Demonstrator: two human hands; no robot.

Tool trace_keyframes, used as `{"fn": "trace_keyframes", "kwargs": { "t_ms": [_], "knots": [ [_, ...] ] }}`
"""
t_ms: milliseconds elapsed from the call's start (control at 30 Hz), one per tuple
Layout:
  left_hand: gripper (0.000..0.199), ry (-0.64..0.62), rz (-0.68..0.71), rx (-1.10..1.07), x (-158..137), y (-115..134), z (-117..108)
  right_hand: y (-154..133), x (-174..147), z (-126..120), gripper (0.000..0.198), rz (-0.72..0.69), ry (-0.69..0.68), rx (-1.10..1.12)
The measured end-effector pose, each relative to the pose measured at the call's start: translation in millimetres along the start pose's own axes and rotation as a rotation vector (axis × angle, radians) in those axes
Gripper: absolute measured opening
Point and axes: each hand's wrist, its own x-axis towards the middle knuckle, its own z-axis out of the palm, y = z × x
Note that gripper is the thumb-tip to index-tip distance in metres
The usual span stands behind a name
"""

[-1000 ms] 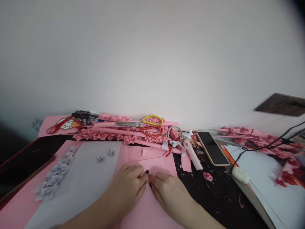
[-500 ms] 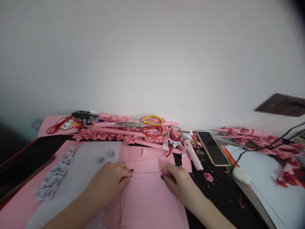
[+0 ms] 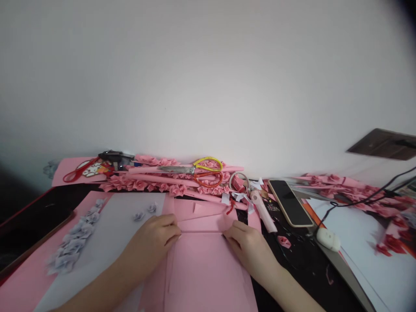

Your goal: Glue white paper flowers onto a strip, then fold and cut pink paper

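Note:
A pink sheet of paper (image 3: 204, 268) lies in front of me, with a narrow edge along its far side. My left hand (image 3: 159, 236) pinches that edge at its left end, fingers closed. At the right end my right hand (image 3: 243, 242) holds the same edge, its fingers curled together. Beneath and beyond the sheet lie more pink paper pieces (image 3: 208, 209). Two pale blue paper roses (image 3: 139, 216) rest on a white sheet (image 3: 121, 212) left of my left hand. My fingertips are partly hidden.
Scissors (image 3: 195, 169) with yellow and red handles lie on rolled pink paper and paper roses along the wall. A pink glue gun (image 3: 264, 212), a phone (image 3: 290, 203) and a white earphone case (image 3: 328, 239) sit at right. A blue rose row (image 3: 76, 238) is at left.
Both hands have shifted slightly with the far edge of the pink sheet. The strip seen between them has narrowed to a single edge, and the fingers are tucked further in.

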Motion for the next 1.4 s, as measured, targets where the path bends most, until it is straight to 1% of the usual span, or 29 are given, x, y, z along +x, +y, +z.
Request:
{"fn": "trace_keyframes", "kwargs": {
  "t_ms": [67, 133, 200, 267, 333, 433, 500, 567, 600, 667, 733, 867, 967, 1033, 1133, 1267, 1333, 1400],
  "knots": [
    [0.028, -0.06, 0.021, 0.035, -3.0, 1.7, -0.1, -1.4, -3.1, -7.0, 0.023, -0.029, -0.113, -0.054],
    [0.029, -0.095, 0.021, 0.082, -6.0, 6.7, 0.7, -5.9, -6.1, -11.8, 0.023, -0.037, -0.192, -0.1],
    [0.029, -0.1, 0.023, 0.124, -7.2, 15.1, 4.4, -14.0, -7.2, -11.1, 0.022, -0.043, -0.225, -0.129],
    [0.025, -0.11, 0.03, 0.131, -5.6, 25.7, 11.1, -24.1, -5.5, -4.6, 0.03, -0.078, -0.23, -0.144],
    [0.022, -0.11, 0.069, 0.128, -1.9, 36.1, 18.6, -33.2, -2.0, 4.0, 0.038, -0.129, -0.218, -0.159],
    [0.03, -0.135, 0.056, 0.17, 2.6, 44.7, 22.7, -38.7, 1.5, 9.7, 0.037, -0.151, -0.195, -0.174],
    [0.032, -0.119, 0.05, 0.198, 2.3, 42.9, 17.7, -35.5, 0.5, 5.3, 0.03, -0.11, -0.183, -0.165],
    [0.031, -0.12, 0.011, 0.23, -0.8, 36.5, 8.7, -28.7, -2.7, -2.7, 0.021, -0.03, -0.193, -0.167],
    [0.033, -0.124, -0.026, 0.253, -2.8, 32.6, 4.3, -24.8, -4.6, -6.3, 0.02, 0.017, -0.205, -0.177],
    [0.034, -0.141, -0.073, 0.263, -6.4, 25.0, -1.9, -17.7, -7.6, -10.0, 0.023, 0.084, -0.205, -0.17],
    [0.033, -0.119, -0.097, 0.24, -8.4, 19.4, -3.2, -12.2, -8.4, -7.8, 0.026, 0.111, -0.161, -0.094],
    [0.031, -0.051, -0.095, 0.093, -6.9, 12.6, 2.1, -4.8, -5.2, 4.2, 0.021, 0.116, -0.003, 0.209],
    [0.029, -0.016, -0.1, -0.033, -5.0, 9.1, 3.6, -1.1, -2.6, 8.0, 0.018, 0.138, 0.045, 0.381],
    [0.026, 0.0, -0.111, -0.111, -4.1, 7.7, 2.8, 0.0, -2.0, 8.0, 0.017, 0.168, 0.065, 0.414],
    [0.02, 0.013, -0.113, -0.162, -3.1, 7.5, 1.8, -0.1, -2.1, 8.5, 0.017, 0.19, 0.096, 0.404],
    [0.024, 0.045, -0.083, -0.073, -2.1, 8.6, 2.4, -0.6, -3.0, 9.8, 0.018, 0.146, 0.122, 0.318],
    [0.028, 0.036, -0.048, -0.005, -2.8, 9.3, 1.4, -0.8, -4.0, 7.0, 0.022, 0.111, 0.092, 0.243],
    [0.029, -0.008, -0.003, 0.054, -4.8, 10.9, -1.2, -1.6, -5.6, 1.6, 0.024, 0.071, 0.022, 0.158]
  ]
}}
